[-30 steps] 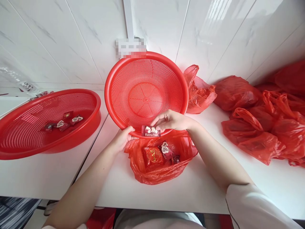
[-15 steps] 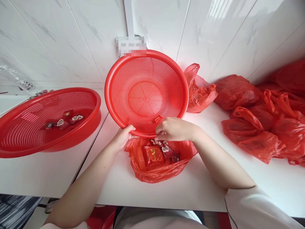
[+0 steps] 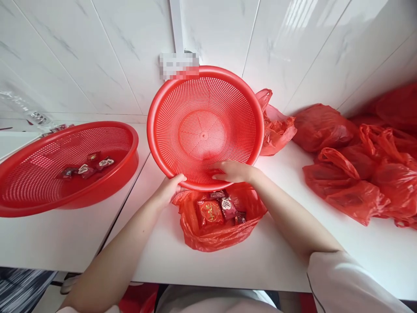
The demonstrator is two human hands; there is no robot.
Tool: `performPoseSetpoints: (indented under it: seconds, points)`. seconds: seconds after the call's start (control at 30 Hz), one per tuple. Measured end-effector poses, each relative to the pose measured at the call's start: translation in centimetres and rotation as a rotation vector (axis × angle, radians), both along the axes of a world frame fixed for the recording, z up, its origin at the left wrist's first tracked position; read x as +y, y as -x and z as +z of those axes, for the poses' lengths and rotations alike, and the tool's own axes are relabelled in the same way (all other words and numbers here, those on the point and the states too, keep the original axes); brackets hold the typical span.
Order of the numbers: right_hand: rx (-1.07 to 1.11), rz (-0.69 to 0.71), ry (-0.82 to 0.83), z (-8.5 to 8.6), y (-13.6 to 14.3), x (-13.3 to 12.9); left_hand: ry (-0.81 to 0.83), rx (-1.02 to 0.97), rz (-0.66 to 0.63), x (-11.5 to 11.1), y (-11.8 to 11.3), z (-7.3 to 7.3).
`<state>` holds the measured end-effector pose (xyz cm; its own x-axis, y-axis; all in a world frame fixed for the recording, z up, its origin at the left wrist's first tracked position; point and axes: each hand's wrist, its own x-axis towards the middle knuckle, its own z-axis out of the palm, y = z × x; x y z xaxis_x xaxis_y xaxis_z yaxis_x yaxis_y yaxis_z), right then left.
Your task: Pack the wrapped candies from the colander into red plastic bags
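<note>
Right now I have the tilted red basket [image 3: 204, 126] propped on its near rim, its open side facing me, and everything else sits around it. To do this step well I judge that I should keep that rim steady, so whatever I set inside slides to the low edge rather than back out over the lip. My left hand [image 3: 169, 190] is closed on the basket's lower left rim, thumb over the edge. My right hand [image 3: 232, 171] lies inside the basket at the bottom edge, fingers curled down; I cannot tell whether they pinch anything. Just below the basket, touching its rim, the open red bag [image 3: 218, 232] shows its wrapped sweets [image 3: 217, 208]. Left of the basket, apart from it, a second red basket [image 3: 65, 167] lies flat with a few sweets [image 3: 85, 167] in it. Right of the basket, tied red bags [image 3: 355, 165] crowd the white counter [image 3: 267, 261], and one crumpled bag [image 3: 275, 126] presses close behind the basket's right edge, the only thing crowding it.
</note>
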<state>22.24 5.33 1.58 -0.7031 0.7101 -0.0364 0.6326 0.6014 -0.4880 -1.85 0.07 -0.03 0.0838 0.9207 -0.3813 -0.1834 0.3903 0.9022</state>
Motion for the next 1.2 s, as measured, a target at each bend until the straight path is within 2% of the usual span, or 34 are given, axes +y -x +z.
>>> performPoseSetpoints:
  seconds: [0.1, 0.3, 0.37, 0.43, 0.7, 1.0, 1.1, 1.13, 1.2]
  points:
    - [0.107, 0.040, 0.067, 0.5, 0.2, -0.1, 0.011, 0.000, -0.023, 0.0, 0.1, 0.0]
    - [0.809, -0.173, 0.652, 1.1, 0.4, 0.1, 0.025, -0.049, -0.062, -0.1, 0.0, 0.5]
    - [0.955, -0.216, 0.698, 1.5, 0.3, -0.1, 0.053, -0.056, -0.071, 0.0, -0.1, 0.7]
    - [1.016, -0.212, 0.676, 2.0, 0.3, -0.3, 0.066, -0.056, -0.064, 0.0, -0.1, 0.8]
    - [0.974, -0.169, 0.375, 2.6, 0.6, -0.7, 0.053, -0.067, -0.082, -0.1, -0.2, 1.0]
    - [0.781, -0.287, 0.211, 2.8, 0.6, -1.0, 0.045, -0.069, -0.070, -0.1, -0.2, 0.9]
    - [0.684, -0.333, 0.255, 3.2, 0.2, -1.3, 0.046, -0.067, -0.056, 0.0, -0.2, 0.7]
    - [0.632, -0.304, 0.307, 3.5, 0.0, -1.5, 0.044, -0.067, -0.057, 0.0, -0.2, 0.6]
    - [0.477, -0.136, 0.448, 4.1, -0.6, -1.8, 0.034, -0.068, -0.074, 0.2, 0.0, 0.4]
